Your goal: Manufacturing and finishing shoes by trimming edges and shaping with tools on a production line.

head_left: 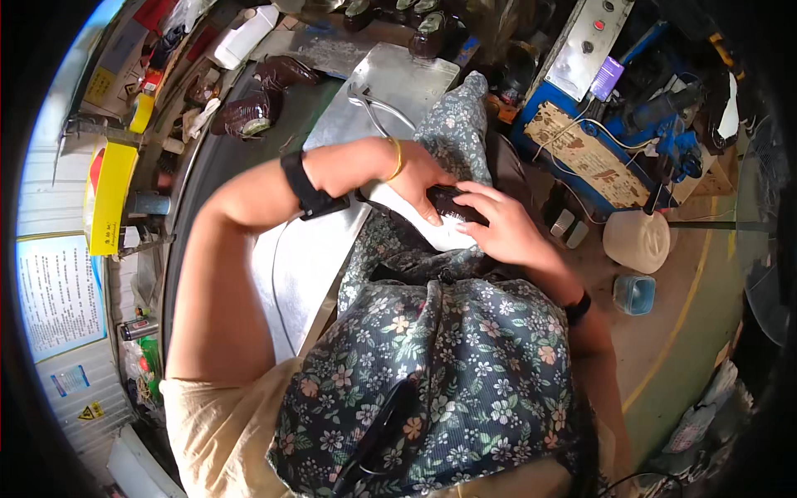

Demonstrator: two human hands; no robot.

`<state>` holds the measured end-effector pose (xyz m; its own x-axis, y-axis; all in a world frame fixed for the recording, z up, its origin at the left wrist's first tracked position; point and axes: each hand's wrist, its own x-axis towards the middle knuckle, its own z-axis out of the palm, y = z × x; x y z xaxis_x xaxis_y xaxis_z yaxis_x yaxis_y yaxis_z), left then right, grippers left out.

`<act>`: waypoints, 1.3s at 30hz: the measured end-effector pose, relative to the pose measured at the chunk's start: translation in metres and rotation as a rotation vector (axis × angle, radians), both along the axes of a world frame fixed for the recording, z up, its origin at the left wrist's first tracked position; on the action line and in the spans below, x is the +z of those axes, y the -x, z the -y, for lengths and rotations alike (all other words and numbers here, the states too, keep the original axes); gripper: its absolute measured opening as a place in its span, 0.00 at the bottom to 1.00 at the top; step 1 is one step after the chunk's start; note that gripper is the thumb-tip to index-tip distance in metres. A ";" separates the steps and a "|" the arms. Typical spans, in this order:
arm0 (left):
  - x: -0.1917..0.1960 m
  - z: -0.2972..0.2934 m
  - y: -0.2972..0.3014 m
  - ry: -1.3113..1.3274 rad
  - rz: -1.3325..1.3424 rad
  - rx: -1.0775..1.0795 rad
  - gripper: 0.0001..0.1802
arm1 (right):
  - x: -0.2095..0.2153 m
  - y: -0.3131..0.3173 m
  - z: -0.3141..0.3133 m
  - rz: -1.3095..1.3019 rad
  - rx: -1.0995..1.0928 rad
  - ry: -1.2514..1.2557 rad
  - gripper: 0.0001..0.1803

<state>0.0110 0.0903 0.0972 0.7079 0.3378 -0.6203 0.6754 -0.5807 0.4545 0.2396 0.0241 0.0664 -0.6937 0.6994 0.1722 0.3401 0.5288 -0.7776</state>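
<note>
Free room: above metal worktop (336,126), L of L hand (422,176); metal hand tool (359,95) lies in way. R: gap b/w R hand (501,226) & off-white jug (629,239); blue-framed cabinet (585,153) obstructs fwd.

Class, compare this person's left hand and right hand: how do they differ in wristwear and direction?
The left hand has a yellow band at its wrist; the right hand has a black band behind it. The left hand points rightward in the picture, the right hand leftward. Both are bare and touch a dark glossy item.
</note>
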 end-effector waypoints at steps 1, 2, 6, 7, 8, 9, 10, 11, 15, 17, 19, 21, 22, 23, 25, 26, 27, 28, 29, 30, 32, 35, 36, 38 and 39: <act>0.007 -0.005 -0.005 -0.001 0.012 0.006 0.47 | -0.004 -0.002 0.004 -0.026 -0.054 -0.087 0.16; 0.014 -0.011 -0.008 0.107 -0.082 0.034 0.48 | -0.008 -0.001 0.001 -0.067 -0.069 -0.124 0.14; -0.011 -0.012 0.012 0.356 0.069 0.191 0.47 | -0.008 0.013 -0.028 -0.087 -0.100 -0.191 0.13; -0.024 -0.007 0.021 0.438 0.221 0.287 0.47 | -0.004 0.019 -0.037 -0.084 -0.095 -0.192 0.13; -0.025 0.008 0.027 0.464 0.267 0.444 0.43 | 0.003 0.026 -0.046 -0.030 -0.035 -0.007 0.15; -0.042 0.023 0.035 0.486 0.356 0.524 0.45 | 0.008 0.033 -0.055 0.027 0.027 0.177 0.17; -0.028 0.036 0.034 0.351 0.281 0.567 0.45 | 0.007 0.037 -0.078 0.047 0.229 0.435 0.21; -0.011 0.052 0.033 0.220 0.197 0.606 0.46 | -0.001 0.046 -0.095 -0.002 0.403 0.471 0.25; -0.002 0.093 0.030 -0.040 0.224 0.761 0.44 | -0.011 0.154 -0.162 0.700 0.629 0.414 0.32; -0.025 0.114 0.036 -0.457 0.411 0.744 0.42 | -0.046 0.191 -0.164 0.537 0.065 -0.383 0.30; -0.027 0.116 0.043 -0.606 0.478 0.672 0.42 | -0.063 0.204 -0.176 0.648 0.137 -0.426 0.26; -0.026 0.114 0.046 -0.245 0.540 0.835 0.43 | -0.071 0.216 -0.186 0.766 0.200 -0.455 0.23; -0.018 0.108 0.046 -0.133 0.451 0.845 0.42 | -0.064 0.222 -0.195 0.852 0.327 -0.347 0.20; -0.018 0.103 0.046 -0.137 0.451 0.845 0.42 | -0.059 0.224 -0.199 0.936 0.448 -0.237 0.19; -0.017 0.099 0.040 -0.192 0.398 0.737 0.42 | -0.060 0.218 -0.191 1.003 0.378 -0.266 0.17; -0.024 0.099 0.034 -0.326 0.472 0.678 0.41 | -0.059 0.217 -0.185 0.900 0.333 -0.256 0.19; -0.036 0.098 0.025 -0.419 0.575 0.647 0.41 | -0.054 0.218 -0.182 0.791 0.282 -0.251 0.22; -0.037 0.098 0.016 -0.437 0.562 0.619 0.40 | -0.045 0.222 -0.170 0.776 0.274 -0.270 0.22; -0.037 0.098 0.006 -0.456 0.547 0.593 0.39 | -0.038 0.227 -0.152 0.816 0.214 -0.238 0.23; -0.024 0.093 -0.006 -0.344 0.349 0.539 0.38 | -0.032 0.231 -0.142 0.850 0.144 -0.197 0.24; -0.018 0.090 -0.022 -0.248 0.217 0.481 0.37 | -0.074 0.247 -0.145 0.843 0.025 -0.145 0.26; -0.040 0.089 -0.020 -0.212 0.256 0.543 0.42 | -0.084 0.243 -0.160 0.867 -0.075 -0.196 0.24; -0.032 0.088 -0.021 -0.147 0.251 0.549 0.44 | -0.072 0.231 -0.176 0.759 0.069 0.107 0.21; -0.030 0.079 -0.018 -0.046 0.335 0.541 0.47 | -0.063 0.178 -0.186 0.153 0.124 0.967 0.12; -0.042 0.076 -0.014 -0.009 0.438 0.582 0.46 | -0.031 0.148 -0.171 0.119 0.032 0.935 0.09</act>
